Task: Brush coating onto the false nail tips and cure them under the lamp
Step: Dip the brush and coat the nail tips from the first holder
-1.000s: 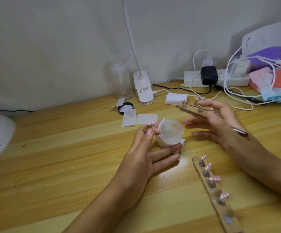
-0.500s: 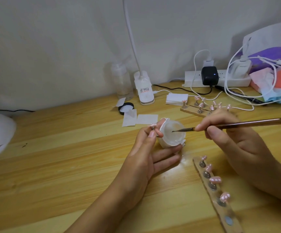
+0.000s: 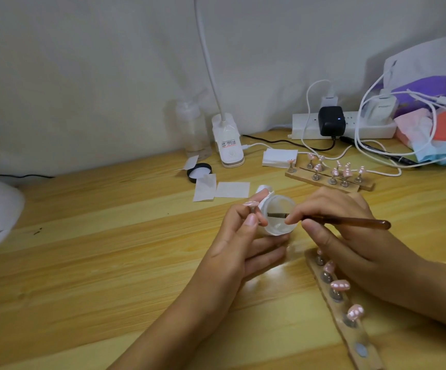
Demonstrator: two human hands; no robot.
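**Trainee:** How are the hands set at this step?

**Supervisor:** At centre frame, a small clear pot (image 3: pixel 279 218) is cradled on the lower fingers of the left hand (image 3: pixel 240 244). A nail tip (image 3: pixel 251 204) on its stand is pinched between that hand's thumb and forefinger. The brush (image 3: pixel 350 222) is pinched near its ferrule by the right hand (image 3: pixel 342 236), and the bristles are dipped inside the pot. The step is judged to be loading of the brush.

**Trainee:** Where are the remaining tips, and what faults are to be expected?

**Supervisor:** One wooden strip (image 3: pixel 339 297) of tips lies on the desk (image 3: pixel 109 263) at lower right, its upper end hidden by the right hand. A second strip (image 3: pixel 331 175) lies right of centre, further back. The pot is tilted toward the camera — coating may be spilled if it is tipped further. Drips may be caused by an overloaded brush. The near strip's tips may be knocked if the right wrist is lowered. The pinched stand is secured by two fingers only — it may be dropped while the pot is steadied.
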